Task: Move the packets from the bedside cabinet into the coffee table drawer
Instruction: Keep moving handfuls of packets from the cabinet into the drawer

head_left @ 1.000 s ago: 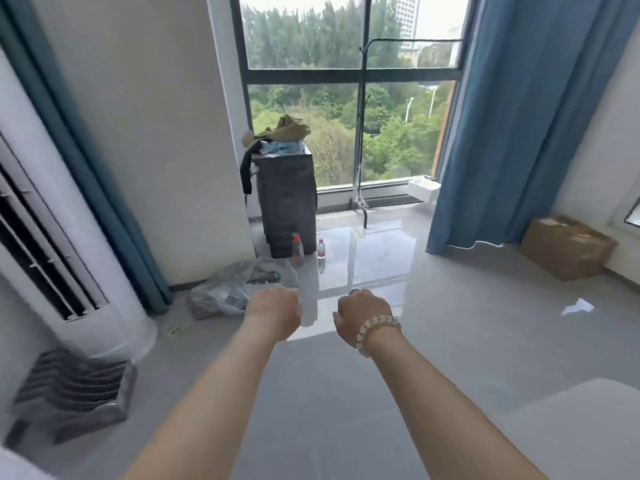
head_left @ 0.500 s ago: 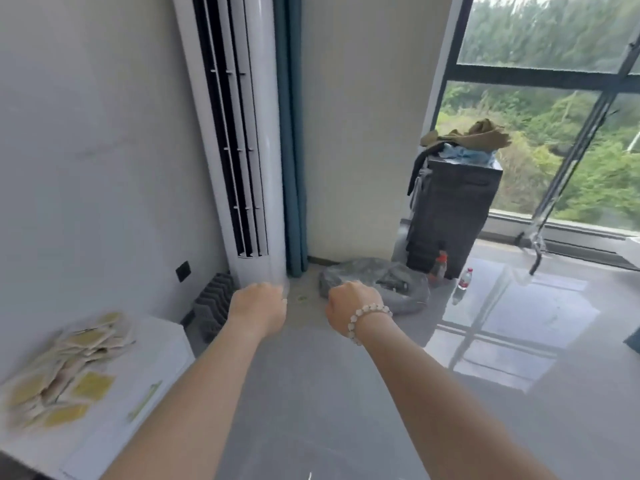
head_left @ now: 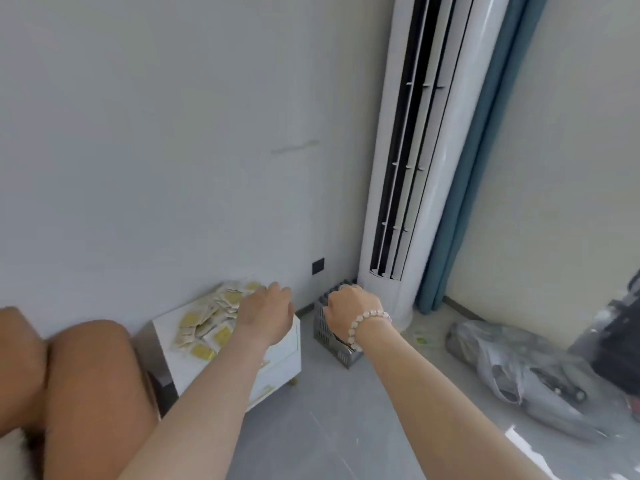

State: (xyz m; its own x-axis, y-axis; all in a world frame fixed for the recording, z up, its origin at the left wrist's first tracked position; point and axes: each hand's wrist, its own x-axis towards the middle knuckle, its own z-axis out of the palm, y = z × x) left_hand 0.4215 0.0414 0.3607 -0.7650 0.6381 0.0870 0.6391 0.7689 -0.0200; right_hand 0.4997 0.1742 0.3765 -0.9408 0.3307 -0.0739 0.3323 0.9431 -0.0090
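A heap of several white and yellow packets [head_left: 207, 317] covers the top of a low white bedside cabinet [head_left: 277, 358] that stands against the wall at the lower left. My left hand [head_left: 266, 311] hovers over the right edge of the heap, fingers loosely curled, with nothing seen in it. To the right, over the floor, my right hand [head_left: 349, 308] is closed in a fist, a bead bracelet on its wrist. No coffee table shows in this view.
A tall white standing air conditioner [head_left: 408, 161] fills the corner, with a blue curtain [head_left: 464, 202] beside it. A grey slatted rack [head_left: 332, 337] sits on the floor between cabinet and unit. A grey plastic bag [head_left: 512, 368] lies at right. Bare knees [head_left: 69, 375] show at lower left.
The view has swung left from the window to the wall corner. The cabinet with its packets came into view, and my left hand now reaches over the heap.
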